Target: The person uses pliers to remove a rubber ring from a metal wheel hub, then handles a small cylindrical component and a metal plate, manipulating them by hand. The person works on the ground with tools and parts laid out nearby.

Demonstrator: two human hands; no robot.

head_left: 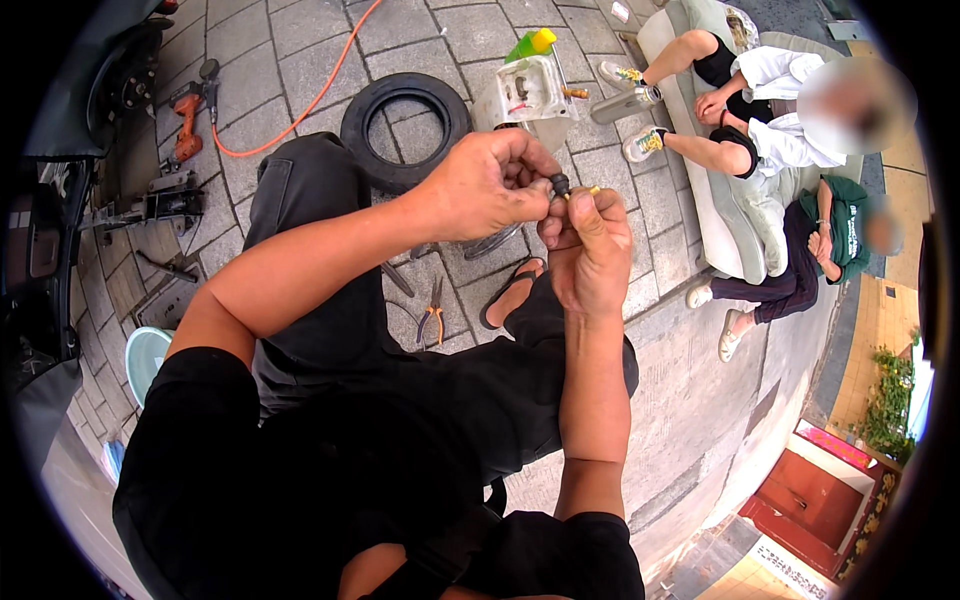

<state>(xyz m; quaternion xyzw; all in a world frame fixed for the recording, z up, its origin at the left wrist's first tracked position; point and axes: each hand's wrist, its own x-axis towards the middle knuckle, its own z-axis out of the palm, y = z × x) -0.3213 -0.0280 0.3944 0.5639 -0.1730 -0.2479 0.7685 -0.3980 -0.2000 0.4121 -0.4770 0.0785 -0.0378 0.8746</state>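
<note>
My left hand (492, 186) is closed, thumb and fingers around a small dark, rounded fitting (560, 184) above my lap. My right hand (585, 245) is also closed, pinching a small yellow piece (595, 190) right against the dark fitting; exactly how the two join is hidden by my fingers. Behind my hands a black tire (362, 117) lies on the paving. Orange-and-blue pliers (433, 325) and a dark metal tool (397, 280) lie below them, beside my leg.
Two seated people (765, 145) (830, 225) are at the right. A translucent jug (525, 100), green-and-yellow bottle (530, 45) and steel flask (625, 105) stand beyond my hands. An orange power tool (186, 130), red hose (262, 152), vehicle parts (140, 70) and cyan basin (145, 360) are left.
</note>
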